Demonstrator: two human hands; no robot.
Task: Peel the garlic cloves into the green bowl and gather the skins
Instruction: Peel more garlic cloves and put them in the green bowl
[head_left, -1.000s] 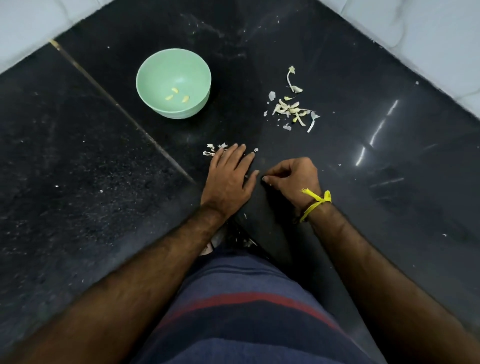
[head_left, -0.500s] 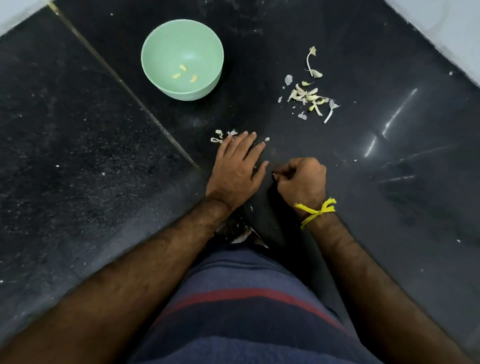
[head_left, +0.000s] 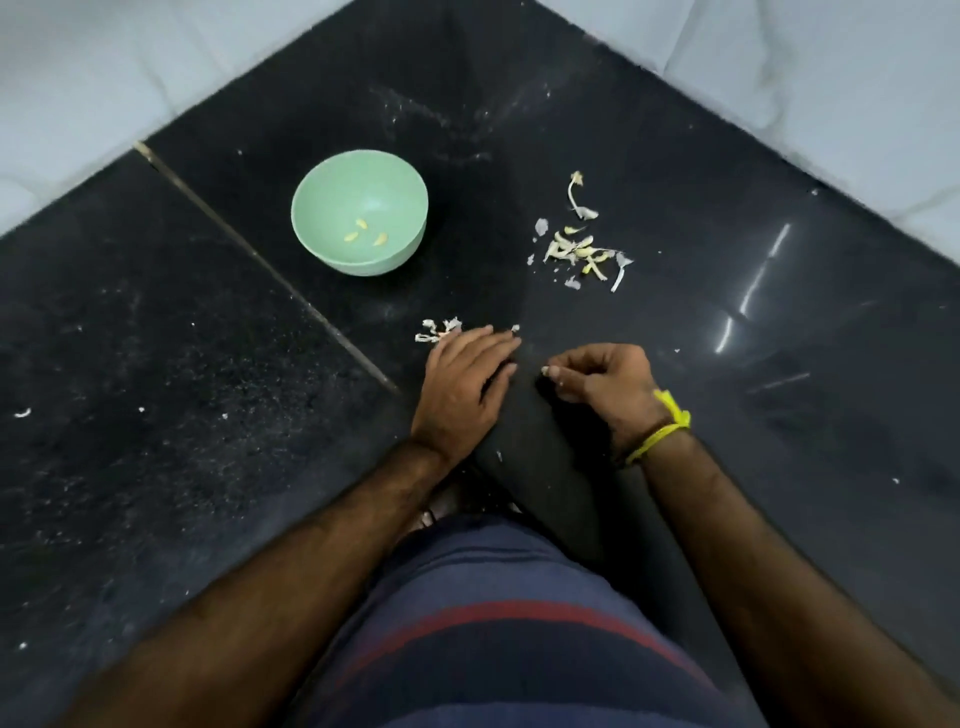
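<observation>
Two hands work just below the green bowl (head_left: 359, 212): left hand (head_left: 462, 384) flat beside skins (head_left: 438, 331); right hand (head_left: 605, 382) curled, contents unclear; wide black floor (head_left: 779, 364) lies rightward.

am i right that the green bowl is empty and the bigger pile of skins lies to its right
Not quite. The head view shows the green bowl holds three peeled cloves. The bigger pile of skins does lie to its right.

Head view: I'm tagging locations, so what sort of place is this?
Probably a home kitchen floor: dark polished stone slabs with a joint, pale tiles bordering them, and a green bowl set on them.
</observation>
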